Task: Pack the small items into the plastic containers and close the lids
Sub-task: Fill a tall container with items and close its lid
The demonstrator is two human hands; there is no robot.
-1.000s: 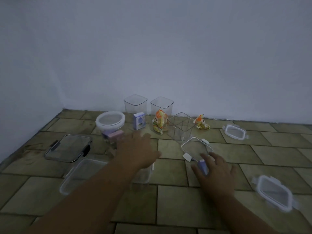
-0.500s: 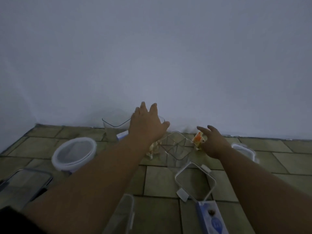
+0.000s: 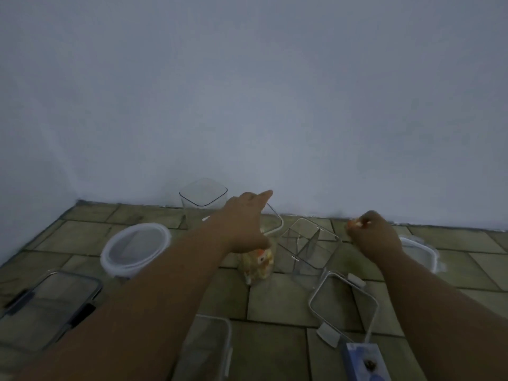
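Vs half-second ago: my right hand (image 3: 375, 237) now pinching orange packet (image 3: 356, 223), right of clear container (image 3: 308, 250); packet axis unclear. Left hand (image 3: 244, 221) fingers extended, together, behind-left of container.

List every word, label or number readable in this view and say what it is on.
No text can be read.
Blue and white box, bottom edge: printed graphics only, a dark blurred mark and a blue shape; any lettering is too blurred.
Orange and yellow packet under the left hand: a small dark mark, illegible.
Orange item in the right hand: mostly hidden, nothing legible.
Clear containers and lids: no labels visible.
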